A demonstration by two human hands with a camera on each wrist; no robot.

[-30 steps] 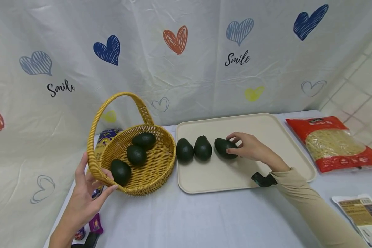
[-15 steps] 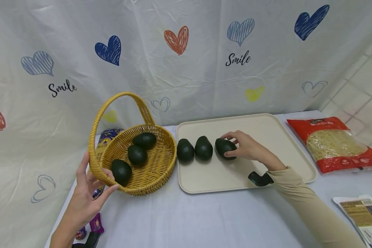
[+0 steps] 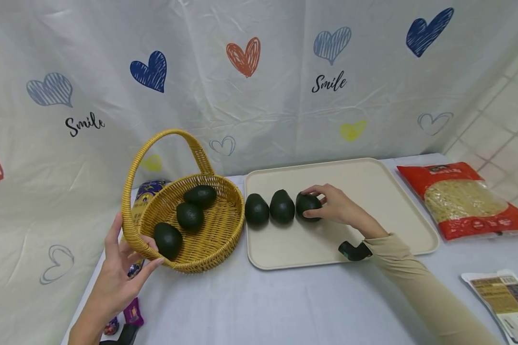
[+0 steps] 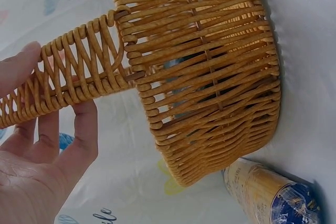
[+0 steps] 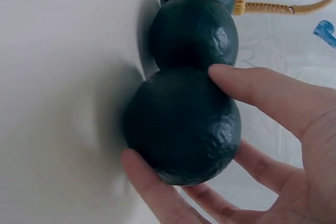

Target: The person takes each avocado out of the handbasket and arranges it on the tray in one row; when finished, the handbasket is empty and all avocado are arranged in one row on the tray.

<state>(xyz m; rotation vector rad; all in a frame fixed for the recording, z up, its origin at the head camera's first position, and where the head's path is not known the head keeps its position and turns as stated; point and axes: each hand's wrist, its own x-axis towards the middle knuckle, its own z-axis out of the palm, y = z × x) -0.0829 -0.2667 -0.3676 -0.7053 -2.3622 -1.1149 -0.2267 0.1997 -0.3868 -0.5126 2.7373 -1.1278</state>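
My left hand [image 3: 123, 268] grips the handle of a yellow wicker basket [image 3: 224, 230] near its rim; in the left wrist view the thumb and fingers lie on either side of the handle [image 4: 79, 72]. Inside the basket are three dark green avocados, one near the hand [image 3: 168, 239]. On the beige tray [image 3: 362, 177], my right hand [image 3: 334, 206] holds an avocado [image 3: 307, 205] between thumb and fingers. To its left, a second avocado [image 3: 282, 207] and a third avocado [image 3: 257, 210] stand in a row. In the right wrist view the held avocado [image 5: 184, 124] appears to touch its neighbour.
A red bag of pasta [image 3: 466, 199] lies right of the tray, with a flat printed packet [image 3: 505, 302] nearer the front. Behind the basket is a blue and yellow packet [image 3: 147, 194]. A purple wrapped sweet [image 3: 133, 312] lies by the left wrist. A heart-printed curtain [image 3: 276, 120] hangs behind.
My right hand has moved left with the avocado, turning it more upright and bringing it beside the other two on the tray. The left hand and basket have stayed in place.
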